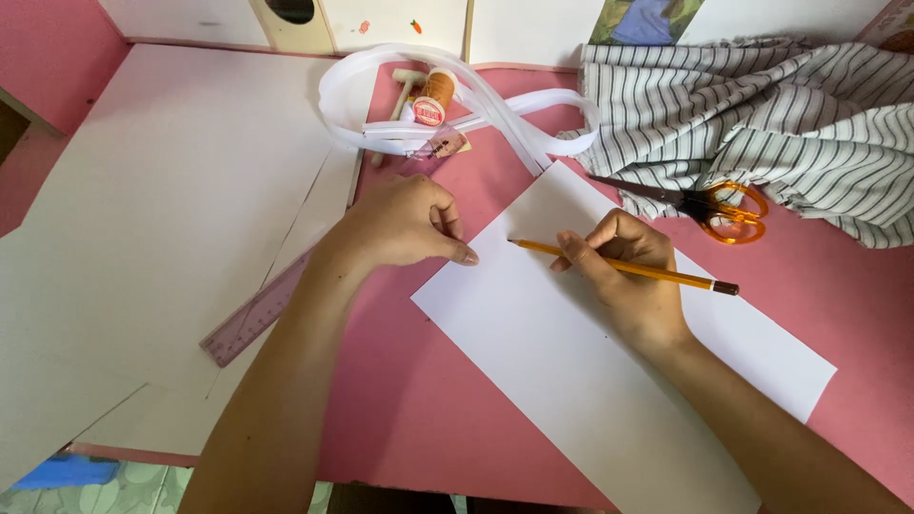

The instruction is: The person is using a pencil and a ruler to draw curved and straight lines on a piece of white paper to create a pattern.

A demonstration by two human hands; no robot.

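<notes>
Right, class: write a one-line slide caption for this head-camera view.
Right hand holds a yellow pencil over white paper; left hand rests at the paper's edge on a pink table.

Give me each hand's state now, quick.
Left hand: loosely curled, holding nothing, fingertips at the white paper edge.
Right hand: closed on the yellow pencil.

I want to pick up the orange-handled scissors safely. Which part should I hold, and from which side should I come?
Take the scissors by the orange loops, coming from the right: the loops lie clear on the pink table, while the blades point left under the striped cloth.
</notes>
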